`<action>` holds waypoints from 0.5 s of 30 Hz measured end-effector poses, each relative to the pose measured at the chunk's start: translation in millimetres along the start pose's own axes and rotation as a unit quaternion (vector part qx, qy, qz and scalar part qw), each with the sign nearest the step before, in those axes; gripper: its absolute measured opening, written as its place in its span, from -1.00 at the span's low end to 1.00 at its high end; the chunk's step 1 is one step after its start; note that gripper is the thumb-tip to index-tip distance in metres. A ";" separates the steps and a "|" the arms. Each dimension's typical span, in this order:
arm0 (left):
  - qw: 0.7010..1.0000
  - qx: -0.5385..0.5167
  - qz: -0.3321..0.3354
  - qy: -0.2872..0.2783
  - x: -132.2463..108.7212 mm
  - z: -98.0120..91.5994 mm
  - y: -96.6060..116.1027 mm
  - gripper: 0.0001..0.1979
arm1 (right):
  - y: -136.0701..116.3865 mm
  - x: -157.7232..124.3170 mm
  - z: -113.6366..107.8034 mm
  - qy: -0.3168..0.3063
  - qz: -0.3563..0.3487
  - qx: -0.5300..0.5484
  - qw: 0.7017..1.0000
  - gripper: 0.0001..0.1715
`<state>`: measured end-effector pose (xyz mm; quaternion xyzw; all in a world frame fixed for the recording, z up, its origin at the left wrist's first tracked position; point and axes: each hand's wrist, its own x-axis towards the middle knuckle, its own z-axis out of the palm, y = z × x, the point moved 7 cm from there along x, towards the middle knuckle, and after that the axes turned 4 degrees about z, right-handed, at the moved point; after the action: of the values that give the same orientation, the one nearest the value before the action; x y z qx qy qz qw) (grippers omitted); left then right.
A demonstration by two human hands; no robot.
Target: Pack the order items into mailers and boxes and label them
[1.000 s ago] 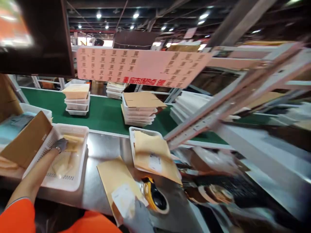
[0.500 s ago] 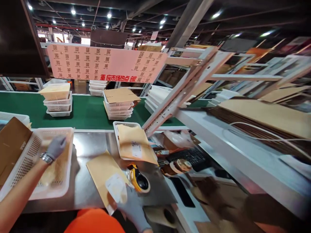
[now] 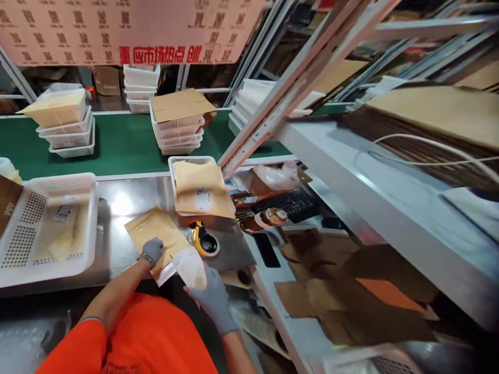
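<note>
A tan paper envelope [image 3: 148, 224] lies slanted on the metal table. My left hand [image 3: 153, 250], in a grey glove, rests on the envelope's lower part with its fingers curled in; its fingertips are hidden. At the envelope's lower right corner, my gloved right hand [image 3: 213, 296] grips a white paper slip [image 3: 190, 265], thumb below it. The print on the slip is unreadable. Just right of the envelope stands a yellow and black tape dispenser [image 3: 203, 239]. A white perforated basket [image 3: 93, 223] to the left holds a labelled, pale packet [image 3: 64, 221].
Another white basket [image 3: 172, 182] bears tan envelopes [image 3: 205, 189]. Stacked baskets [image 3: 181, 136] stand on the green conveyor [image 3: 120, 143] behind. To the right are a brown bottle [image 3: 263, 220], a phone [image 3: 267, 250], a keyboard [image 3: 288, 203] and a slanted metal post [image 3: 273, 111].
My left hand has left the basket and come over to the envelope. The right hand still holds the white slip. The view has tilted downward.
</note>
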<state>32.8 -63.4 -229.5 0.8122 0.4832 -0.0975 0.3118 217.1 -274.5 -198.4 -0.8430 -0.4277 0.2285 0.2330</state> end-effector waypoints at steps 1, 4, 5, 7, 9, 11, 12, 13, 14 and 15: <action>1.000 -0.003 0.000 -0.003 0.9 10.1 -2.1 -0.73 | 4.3 -1.6 4.7 -0.013 0.004 0.001 1.000 -0.02; 1.000 -0.012 0.006 -0.008 1.1 25.9 -7.5 -0.68 | 9.0 -0.8 18.1 -0.051 0.014 0.000 0.999 -0.02; 1.000 -0.014 0.010 -0.007 0.7 28.0 -8.9 -0.67 | 8.2 1.1 21.7 -0.059 0.016 -0.003 0.998 -0.01; 1.000 -0.015 0.018 -0.004 -0.4 30.0 -11.3 -0.68 | 4.3 5.8 28.4 -0.077 0.018 -0.011 0.997 0.03; 1.000 -0.012 0.025 0.000 -2.4 31.2 -13.0 -0.68 | -1.1 10.8 33.4 -0.093 0.015 -0.019 0.995 0.06; 1.000 -0.002 0.027 0.002 -5.2 32.4 -13.8 -0.67 | -6.4 15.2 35.8 -0.104 0.007 -0.024 0.994 0.05; 1.000 0.004 0.028 0.002 -6.7 32.8 -13.5 -0.68 | -8.6 17.0 35.8 -0.108 0.003 -0.028 0.994 0.05; 1.000 0.011 0.030 0.003 -7.8 32.8 -12.3 -0.68 | -10.3 18.5 35.3 -0.110 -0.001 -0.034 0.993 0.04; 0.999 0.018 0.033 0.002 -8.5 32.2 -10.4 -0.67 | -11.7 19.5 34.4 -0.114 -0.005 -0.042 0.993 0.04; 0.999 0.027 0.037 0.000 -8.3 31.1 -7.8 -0.66 | -12.5 20.1 33.2 -0.117 -0.006 -0.050 0.992 0.05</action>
<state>26.4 -85.5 -253.3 0.8375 0.4504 -0.0988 0.2932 200.7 -244.7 -220.9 -0.8183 -0.4683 0.3022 0.1402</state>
